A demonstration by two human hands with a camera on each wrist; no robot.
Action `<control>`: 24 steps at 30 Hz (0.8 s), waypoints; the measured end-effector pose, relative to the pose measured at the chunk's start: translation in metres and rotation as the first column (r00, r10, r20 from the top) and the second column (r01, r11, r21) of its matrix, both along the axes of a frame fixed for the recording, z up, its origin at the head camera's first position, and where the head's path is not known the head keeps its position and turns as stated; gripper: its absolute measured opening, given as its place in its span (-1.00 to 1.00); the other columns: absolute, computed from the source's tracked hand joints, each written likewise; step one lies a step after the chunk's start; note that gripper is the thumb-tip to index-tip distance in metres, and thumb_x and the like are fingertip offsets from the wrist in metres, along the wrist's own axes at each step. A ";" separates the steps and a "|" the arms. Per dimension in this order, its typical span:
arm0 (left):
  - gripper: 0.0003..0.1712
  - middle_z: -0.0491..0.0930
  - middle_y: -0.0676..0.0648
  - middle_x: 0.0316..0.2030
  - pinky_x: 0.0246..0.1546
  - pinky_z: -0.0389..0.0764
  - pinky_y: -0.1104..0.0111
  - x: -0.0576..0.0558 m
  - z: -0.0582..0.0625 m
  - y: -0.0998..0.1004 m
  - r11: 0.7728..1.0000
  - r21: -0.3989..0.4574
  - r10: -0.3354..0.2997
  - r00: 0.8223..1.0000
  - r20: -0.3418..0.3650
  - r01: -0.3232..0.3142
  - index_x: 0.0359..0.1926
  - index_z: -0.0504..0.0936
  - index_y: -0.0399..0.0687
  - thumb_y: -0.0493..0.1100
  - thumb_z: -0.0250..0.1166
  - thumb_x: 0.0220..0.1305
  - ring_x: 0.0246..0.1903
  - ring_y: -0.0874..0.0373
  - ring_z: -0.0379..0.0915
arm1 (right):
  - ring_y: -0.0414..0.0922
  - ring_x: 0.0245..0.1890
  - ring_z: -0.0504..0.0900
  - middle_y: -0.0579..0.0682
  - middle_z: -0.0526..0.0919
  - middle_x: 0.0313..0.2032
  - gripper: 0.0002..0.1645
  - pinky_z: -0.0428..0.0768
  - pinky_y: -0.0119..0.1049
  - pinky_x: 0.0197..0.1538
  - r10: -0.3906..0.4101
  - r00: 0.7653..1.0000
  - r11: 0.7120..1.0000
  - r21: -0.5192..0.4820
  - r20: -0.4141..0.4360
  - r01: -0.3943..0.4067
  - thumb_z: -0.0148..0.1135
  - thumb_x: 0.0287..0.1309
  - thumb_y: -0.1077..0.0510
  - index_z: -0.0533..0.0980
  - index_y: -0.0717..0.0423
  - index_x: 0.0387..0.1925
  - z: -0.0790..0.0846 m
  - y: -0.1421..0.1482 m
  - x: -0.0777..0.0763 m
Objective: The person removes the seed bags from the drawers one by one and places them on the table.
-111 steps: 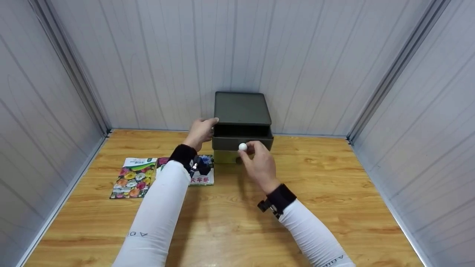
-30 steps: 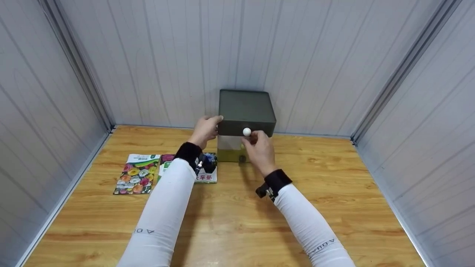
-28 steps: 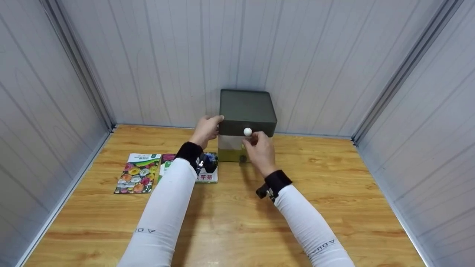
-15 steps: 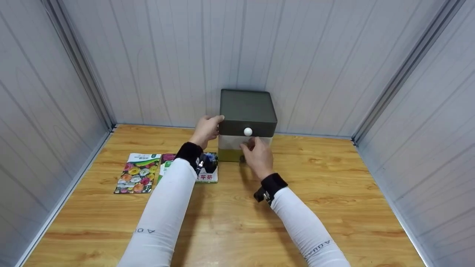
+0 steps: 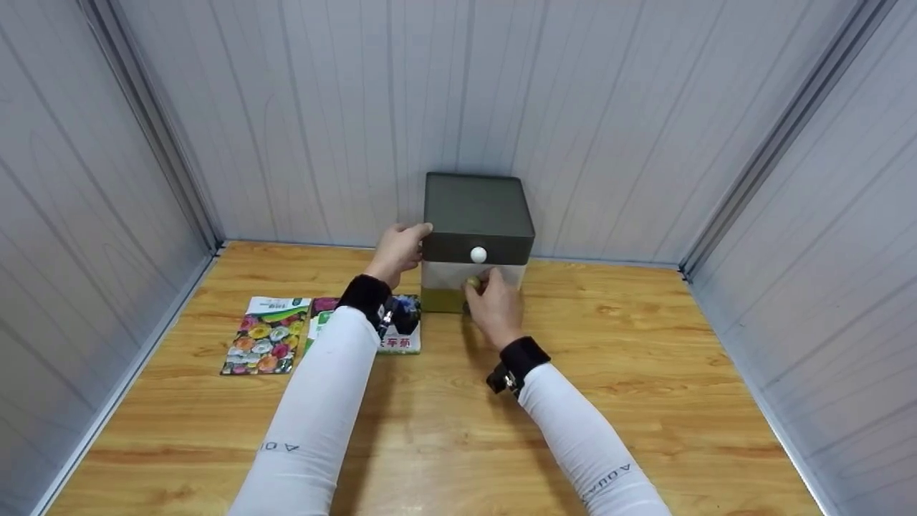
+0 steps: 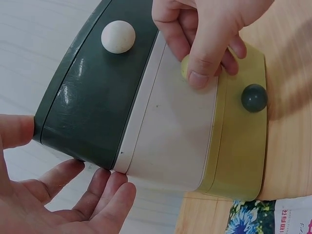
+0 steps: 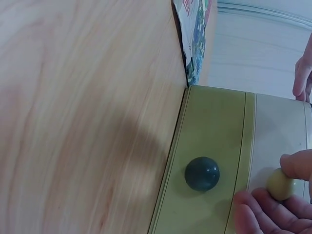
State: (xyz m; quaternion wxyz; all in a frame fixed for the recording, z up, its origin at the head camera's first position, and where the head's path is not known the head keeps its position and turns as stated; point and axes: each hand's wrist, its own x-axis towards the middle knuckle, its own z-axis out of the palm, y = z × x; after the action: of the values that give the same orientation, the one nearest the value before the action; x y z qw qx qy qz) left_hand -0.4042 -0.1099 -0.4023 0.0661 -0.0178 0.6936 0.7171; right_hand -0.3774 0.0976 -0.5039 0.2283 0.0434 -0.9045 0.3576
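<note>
“One desk (image 5: 616, 430), one box (image 5: 478, 204) on it, three drawers (image 6: 87, 92) in the box. What could go wrong?”

“That whole box might shift if the middle drawer (image 6: 168, 131) sticks and the left hand (image 5: 396, 252), thumb and fingers gripping the box's corner, slackens. The right hand (image 5: 496, 308) pinches the middle drawer's yellow knob (image 7: 280, 184); being round and smooth, it could slip free.”

“And inside?”

“Can't tell: all three drawers look closed.”

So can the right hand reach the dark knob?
Probably yes: nothing blocks the dark knob and the right hand is close, but its fingers would first need to let go of the yellow knob.
</note>
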 end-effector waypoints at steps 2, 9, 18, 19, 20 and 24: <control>-0.09 0.38 -0.45 0.51 0.57 0.40 -0.07 0.000 0.000 0.000 1.000 -0.002 -0.004 1.000 0.002 0.004 0.71 0.11 -0.39 0.07 0.23 0.68 0.49 -0.35 0.42 | 0.08 -0.25 0.73 0.07 0.74 -0.25 -0.72 0.69 -0.03 -0.14 0.002 1.000 1.000 -0.010 0.013 -0.002 0.38 0.52 0.00 0.59 0.13 -0.04 0.000 -0.001 0.000; -0.10 0.37 -0.44 0.53 0.57 0.40 -0.05 -0.001 -0.001 -0.002 1.000 -0.008 -0.012 1.000 0.011 0.012 0.72 0.11 -0.36 0.07 0.21 0.69 0.52 -0.33 0.38 | 0.10 -0.21 0.73 0.11 0.75 -0.22 -0.72 0.71 -0.01 -0.08 0.018 1.000 0.999 -0.030 0.021 -0.017 0.38 0.51 0.04 0.58 0.16 -0.01 -0.001 -0.001 0.001; -0.07 0.36 -0.47 0.54 0.58 0.40 -0.03 -0.002 -0.001 -0.003 0.999 0.016 -0.028 1.000 0.014 0.028 0.74 0.05 -0.35 0.07 0.21 0.69 0.53 -0.34 0.37 | 0.06 -0.24 0.73 0.09 0.75 -0.24 -0.74 0.70 -0.05 -0.12 0.030 1.000 0.999 -0.030 0.008 -0.029 0.40 0.50 0.06 0.58 0.16 -0.03 -0.002 0.001 0.009; -0.08 0.36 -0.47 0.54 0.57 0.40 -0.03 -0.002 -0.001 -0.004 0.999 0.015 -0.028 1.000 0.013 0.028 0.74 0.06 -0.36 0.07 0.21 0.69 0.53 -0.35 0.37 | 0.05 -0.24 0.73 0.08 0.75 -0.24 -0.74 0.70 -0.06 -0.12 0.033 0.999 0.999 -0.034 0.010 -0.032 0.40 0.50 0.06 0.58 0.15 -0.02 -0.002 0.001 0.009; -0.08 0.37 -0.47 0.53 0.57 0.40 -0.04 -0.002 -0.001 -0.004 0.999 0.013 -0.029 0.999 0.013 0.029 0.74 0.06 -0.36 0.07 0.21 0.69 0.53 -0.35 0.37 | 0.04 -0.24 0.73 0.08 0.75 -0.23 -0.74 0.70 -0.07 -0.12 0.033 0.999 0.999 -0.036 0.011 -0.033 0.40 0.50 0.06 0.58 0.15 -0.02 -0.003 0.001 0.010; -0.08 0.40 -0.46 0.50 0.56 0.42 -0.04 -0.003 -0.002 -0.005 1.000 0.006 -0.021 1.000 0.009 0.021 0.73 0.09 -0.36 0.08 0.22 0.68 0.49 -0.34 0.41 | 0.04 -0.22 0.74 0.09 0.76 -0.23 -0.72 0.72 -0.05 -0.10 0.040 0.999 0.999 -0.034 0.003 -0.040 0.44 0.47 0.05 0.58 0.15 -0.03 -0.003 0.001 0.015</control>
State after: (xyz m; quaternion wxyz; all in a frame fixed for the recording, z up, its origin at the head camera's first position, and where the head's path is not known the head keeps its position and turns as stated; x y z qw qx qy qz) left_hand -0.4068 -0.1147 -0.4040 0.0768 -0.0133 0.6914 0.7182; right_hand -0.3627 0.0983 -0.5070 0.2202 0.0570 -0.8977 0.3774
